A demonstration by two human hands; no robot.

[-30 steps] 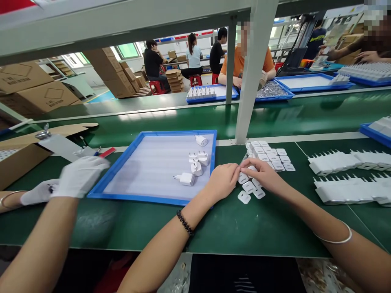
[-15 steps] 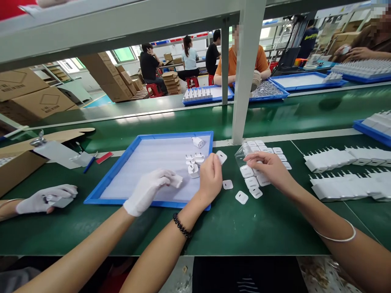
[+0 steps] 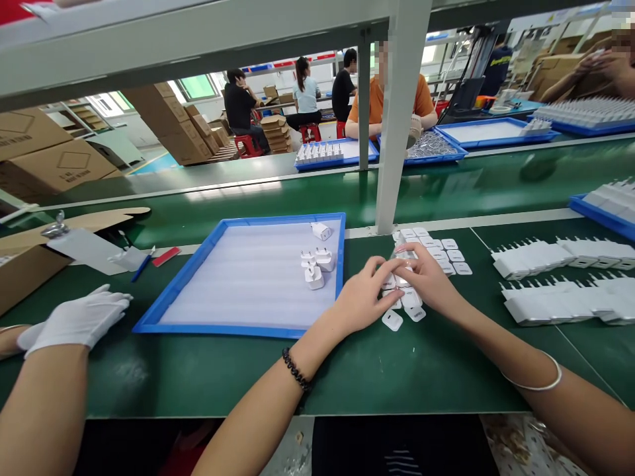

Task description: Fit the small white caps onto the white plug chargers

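Observation:
My left hand (image 3: 366,296) and my right hand (image 3: 426,279) meet over a cluster of small white square caps (image 3: 435,254) lying on the green bench. Fingers of both hands pinch together at one cap at the cluster's near left side. A loose cap (image 3: 391,320) lies just in front of my hands. To the left stands a blue tray (image 3: 198,264) with three white plug chargers (image 3: 316,266) near its right edge. My left wrist carries a dark bead bracelet, my right a thin bangle.
A co-worker's white-gloved hands (image 3: 74,322) rest at the left, near a cardboard box (image 3: 30,254). Rows of white chargers (image 3: 560,277) lie at the right. A grey post (image 3: 397,132) rises behind the caps. Beyond run a green conveyor and several seated people.
My left hand came back from the tray's edge to the cap cluster and joined my right hand. The co-worker's gloved hand left the tray, and one charger is gone from it.

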